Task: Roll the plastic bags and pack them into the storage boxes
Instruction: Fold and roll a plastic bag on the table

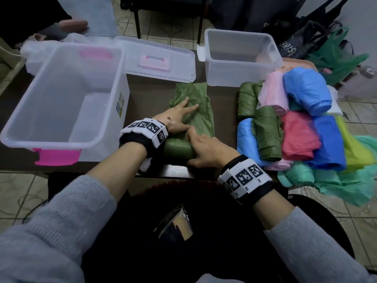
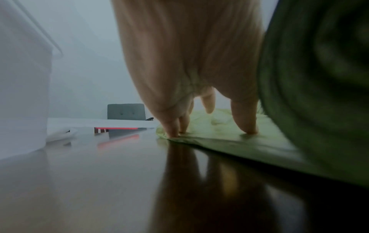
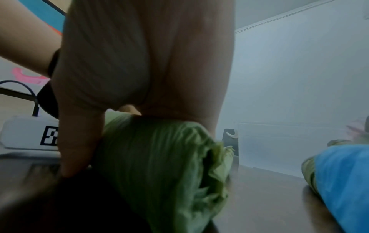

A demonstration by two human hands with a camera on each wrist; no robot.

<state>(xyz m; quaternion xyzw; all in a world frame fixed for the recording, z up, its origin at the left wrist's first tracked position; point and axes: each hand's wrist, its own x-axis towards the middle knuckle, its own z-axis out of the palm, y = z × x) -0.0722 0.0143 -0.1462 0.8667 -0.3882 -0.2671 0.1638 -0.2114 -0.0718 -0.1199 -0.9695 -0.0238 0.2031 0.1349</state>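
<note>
A green plastic bag [image 1: 195, 94] lies on the dark table [image 1: 146, 94], its near end wound into a thick roll [image 1: 177, 149]. My left hand [image 1: 179, 117] presses the flat part with straight, spread fingers [image 2: 245, 123], and the roll [image 2: 319, 78] sits right beside it. My right hand [image 1: 204, 148] curls over the roll [image 3: 159, 157], thumb [image 3: 79, 141] on its near side. A large clear storage box [image 1: 122, 88] with pink latches stands empty at the left. A smaller clear box [image 1: 234, 72] stands at the back right.
A pile of rolled bags [image 1: 295, 123] in green, blue, pink and red covers the table's right side; a blue roll [image 3: 343, 173] lies near my right hand. A clear lid [image 1: 159, 58] rests behind the green bag. Another person's hand [image 1: 73, 25] is at the far left.
</note>
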